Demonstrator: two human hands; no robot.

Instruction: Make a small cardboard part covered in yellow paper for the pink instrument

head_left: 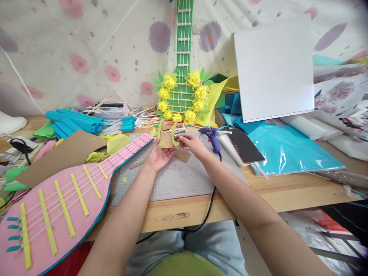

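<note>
Palm up, my left hand (160,156) supports a small brown cardboard piece (166,140), its thumb at the left edge. Two curved yellowish strips (174,132) rise from the piece, one on each side. My right hand (192,143) is closed in a pinch at the right strip and the piece's edge. Both hands are above a grey cutting mat (184,184). Just beyond stands a green paper guitar (184,57) ringed with yellow paper flowers. A blue glue gun (213,138) with a white glue stick in it lies right of my right hand.
A pink paper guitar (66,199) with yellow bars fills the left front. A dark phone (244,145) and a plastic-wrapped blue sheet pack (290,149) lie right. A white board (274,71) leans behind. The black cable (211,207) hangs over the table's front edge.
</note>
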